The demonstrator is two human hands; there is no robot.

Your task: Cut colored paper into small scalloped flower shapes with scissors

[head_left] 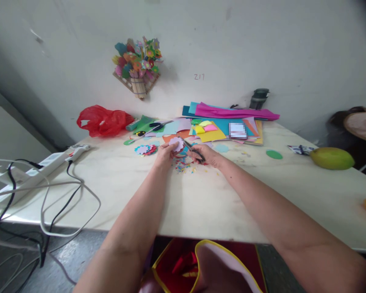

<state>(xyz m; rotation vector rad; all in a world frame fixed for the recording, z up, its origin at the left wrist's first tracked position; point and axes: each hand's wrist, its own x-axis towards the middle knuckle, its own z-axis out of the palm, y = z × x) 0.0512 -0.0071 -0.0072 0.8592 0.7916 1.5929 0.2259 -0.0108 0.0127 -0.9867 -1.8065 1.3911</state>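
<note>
Pinched in my left hand point(166, 155) is a pale lilac paper flower point(177, 143) with a scalloped edge. My right hand point(206, 156) grips a pair of dark-handled scissors point(197, 154), whose blades reach toward the flower's right edge. I cannot tell whether the blades touch the paper. Below both hands, small coloured paper scraps point(186, 167) are scattered on the table. Left of my left hand lies a pile of cut paper flowers point(144, 150) in blue, lilac and red.
Coloured paper sheets point(213, 136) and a magenta roll point(238, 112) lie along the wall. At the left are a red plastic bag point(105, 121), a power strip point(39, 173) and loose cables. A green mango-like fruit point(332, 158) and a green paper oval point(274, 154) lie on the right.
</note>
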